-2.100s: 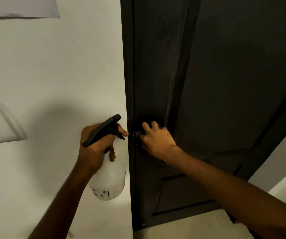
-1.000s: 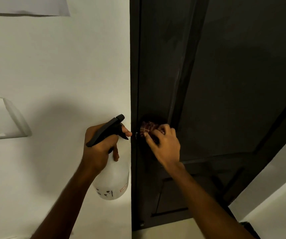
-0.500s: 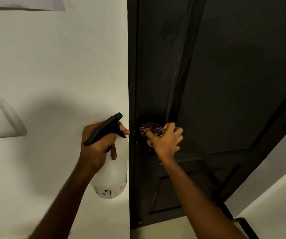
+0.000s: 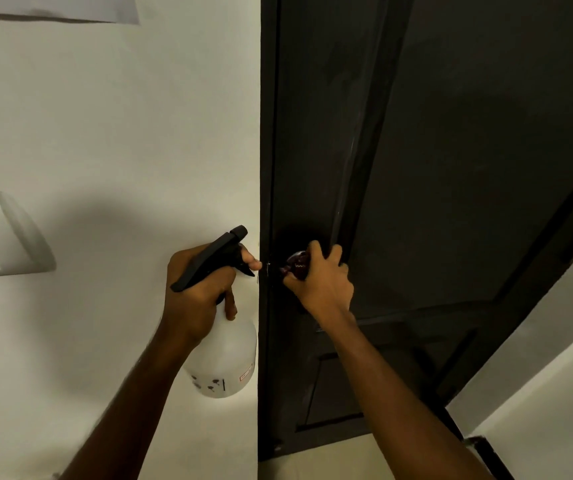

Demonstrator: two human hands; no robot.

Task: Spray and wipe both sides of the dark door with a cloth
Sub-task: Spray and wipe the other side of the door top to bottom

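The right hand (image 4: 323,285) has been working one small patch of the door (image 4: 468,168), just right of the frame's centre, close to the door's left edge. Two seconds ago it lay flat there with almost no cloth showing. Then the cloth (image 4: 297,263) came out above and left of the fingers. Now it is bunched into a small dark-red wad, with the fingers curled over it and pressing it on the door. Only a bit of it shows at the hand's upper left.

The left hand (image 4: 198,296) has hardly shifted. It grips the bottle (image 4: 226,358) by the neck at centre-left of the frame, in front of the white wall (image 4: 122,133), with a finger by the trigger and the nozzle pointing at the door's edge. No mist or wet streak can be made out on the dark surface.

My reading is that this is spot-wiping around the latch area, not broad strokes. The tall panels in the upper right and the lower panel look unvisited, and the door's other face is out of sight, so most of the task seems to remain.
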